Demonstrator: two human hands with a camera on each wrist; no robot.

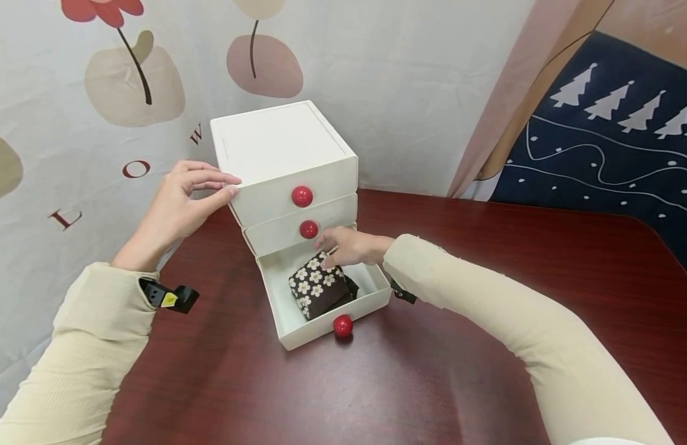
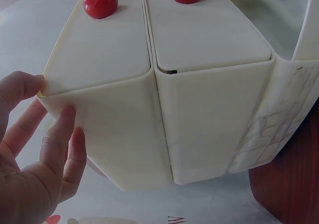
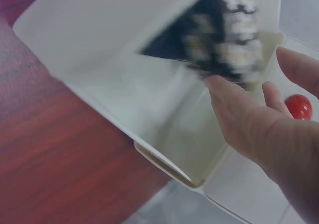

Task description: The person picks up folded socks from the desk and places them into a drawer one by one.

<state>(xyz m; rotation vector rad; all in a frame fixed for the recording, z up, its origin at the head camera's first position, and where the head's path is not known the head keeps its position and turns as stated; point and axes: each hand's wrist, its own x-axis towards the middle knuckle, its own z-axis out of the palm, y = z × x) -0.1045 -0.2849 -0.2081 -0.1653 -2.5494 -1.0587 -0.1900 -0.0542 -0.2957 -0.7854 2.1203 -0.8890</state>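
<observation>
A small white drawer unit (image 1: 282, 139) with red ball knobs stands on the table, its bottom drawer (image 1: 311, 334) pulled out. Inside that drawer lies a folded dark brown bundle with white flowers (image 1: 316, 281), which looks like cloth. My left hand (image 1: 182, 201) rests its fingers and thumb against the unit's upper front corner, fingers extended along the side in the left wrist view. Over the drawer, my right hand (image 1: 350, 246) is at the bundle's upper edge. The right wrist view shows its fingers loosely spread, a fingertip right by the blurred bundle (image 3: 234, 45).
The two upper drawers, with a top red knob (image 1: 302, 196) and a middle one (image 1: 308, 229), are pushed in. Beneath is a dark red wooden table (image 1: 449, 346). A printed white curtain (image 1: 377, 80) hangs behind, and a navy cloth with trees (image 1: 599, 142) is at right.
</observation>
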